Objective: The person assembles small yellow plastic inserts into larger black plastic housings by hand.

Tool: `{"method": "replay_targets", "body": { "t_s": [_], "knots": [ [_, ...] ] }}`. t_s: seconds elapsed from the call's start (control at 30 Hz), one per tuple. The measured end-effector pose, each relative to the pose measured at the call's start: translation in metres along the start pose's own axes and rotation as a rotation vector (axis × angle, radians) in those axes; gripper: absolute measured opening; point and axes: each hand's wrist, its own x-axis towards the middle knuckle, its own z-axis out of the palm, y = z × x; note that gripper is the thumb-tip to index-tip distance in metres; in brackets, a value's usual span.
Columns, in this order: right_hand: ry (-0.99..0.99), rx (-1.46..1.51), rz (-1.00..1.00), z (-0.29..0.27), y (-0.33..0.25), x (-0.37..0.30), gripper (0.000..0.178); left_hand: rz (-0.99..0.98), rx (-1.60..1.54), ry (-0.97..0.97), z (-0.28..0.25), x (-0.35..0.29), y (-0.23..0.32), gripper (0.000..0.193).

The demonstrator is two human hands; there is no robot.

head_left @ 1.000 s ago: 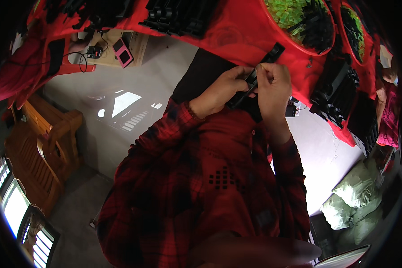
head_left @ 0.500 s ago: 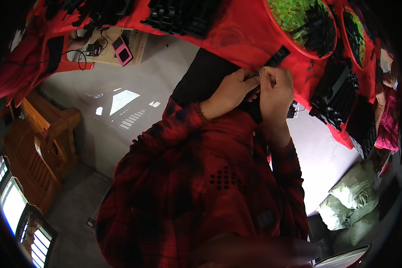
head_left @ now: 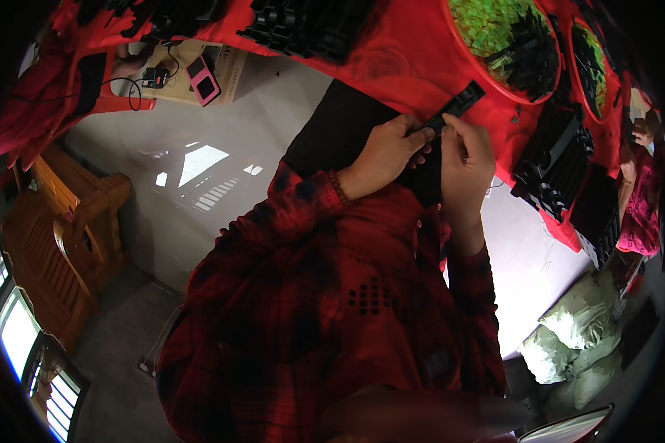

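A narrow black plastic strip (head_left: 462, 100) slants up from between my hands, its far end over the red-covered table. My left hand (head_left: 383, 156) is closed round its lower part, thumb on top. Beside it, my right hand (head_left: 469, 151) is closed in a pinch, thumb and forefinger touching the strip near the left thumb. Whatever lies between those right fingertips is too small to make out. Both hands are over my dark-clothed lap, at the table's near edge.
Beyond my right hand stands a red basin (head_left: 448, 16) of yellow-green pieces and black parts, with a second basin (head_left: 611, 111) beside it. Black parts (head_left: 307, 26) lie at the top; more are stacked at right (head_left: 558, 159). Another person's hand (head_left: 641, 134) is far right. A pink phone (head_left: 203, 81) rests on a carton.
My right hand has shifted slightly right and down, its fingertips lower on the strip. More of the black strip shows, tilted further up and right.
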Motion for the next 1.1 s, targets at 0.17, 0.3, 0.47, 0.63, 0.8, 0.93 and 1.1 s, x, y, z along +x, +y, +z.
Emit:
{"method": "replay_targets", "body": {
  "t_s": [0.17, 0.3, 0.47, 0.63, 0.8, 0.93, 1.1],
  "knots": [
    [0.084, 0.002, 0.13, 0.0, 0.012, 0.0, 0.028, 0.001, -0.003, -0.001, 0.001, 0.0, -0.002, 0.022],
    [0.105, -0.01, 0.073, 0.004, 0.021, 0.001, 0.041, 0.038, 0.07, 0.032, 0.005, -0.003, -0.002, 0.021],
    [0.022, 0.033, 0.107, 0.005, 0.019, -0.001, 0.043, 0.092, 0.1, 0.051, 0.006, -0.003, 0.001, 0.019],
    [0.011, 0.165, 0.252, 0.006, 0.019, -0.001, 0.044, 0.049, 0.105, 0.055, 0.006, -0.003, 0.006, 0.017],
    [-0.004, 0.145, 0.227, 0.008, 0.022, 0.0, 0.045, 0.076, 0.123, 0.038, 0.004, 0.003, 0.004, 0.015],
    [-0.012, 0.081, 0.186, 0.007, 0.026, 0.001, 0.044, 0.115, 0.054, 0.056, 0.01, 0.008, -0.001, 0.014],
    [-0.042, 0.242, 0.254, 0.007, 0.027, 0.003, 0.044, 0.1, 0.038, 0.08, 0.011, 0.004, 0.005, 0.015]
  ]
}}
